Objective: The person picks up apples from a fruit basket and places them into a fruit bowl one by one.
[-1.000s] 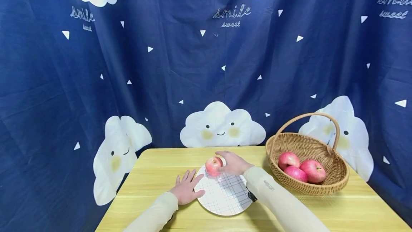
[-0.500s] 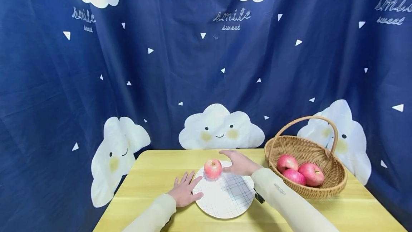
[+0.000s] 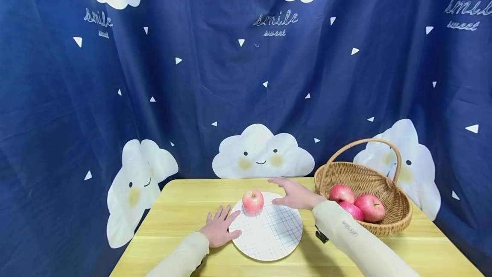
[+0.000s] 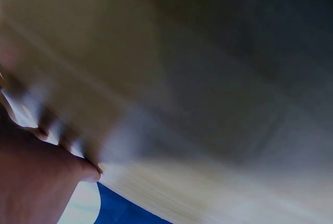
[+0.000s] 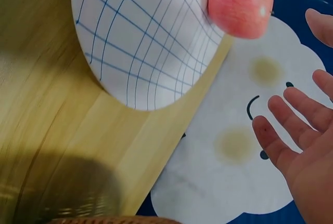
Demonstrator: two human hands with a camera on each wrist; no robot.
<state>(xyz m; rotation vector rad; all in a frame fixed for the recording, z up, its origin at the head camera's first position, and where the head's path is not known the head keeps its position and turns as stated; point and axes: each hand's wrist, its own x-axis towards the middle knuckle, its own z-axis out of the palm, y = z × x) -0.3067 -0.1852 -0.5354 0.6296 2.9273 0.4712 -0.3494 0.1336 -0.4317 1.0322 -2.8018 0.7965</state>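
Observation:
On the far left part of a round white plate with blue grid lines [image 3: 269,238] sits a red apple [image 3: 253,201], also seen in the right wrist view [image 5: 241,5]. My left hand [image 3: 220,229] lies spread at the plate's left edge, its thumb and a finger touching or just over the rim. Above the plate's right far side hovers my right hand [image 3: 295,194], fingers apart and holding nothing; the right wrist view shows its palm [image 5: 317,167] away from the apple. The left wrist view is mostly dark and blurred, with part of the left hand [image 4: 36,177] at its lower left.
A wicker basket [image 3: 399,213] with a tall handle stands at the right of the wooden table [image 3: 184,200]. Several red apples [image 3: 370,207] lie in it. A dark blue curtain [image 3: 215,76] with white clouds hangs behind the table's far edge.
My right hand has come off the apple on the plate and drawn back to the right, toward the basket. The apple stays on the plate. My left hand keeps its place.

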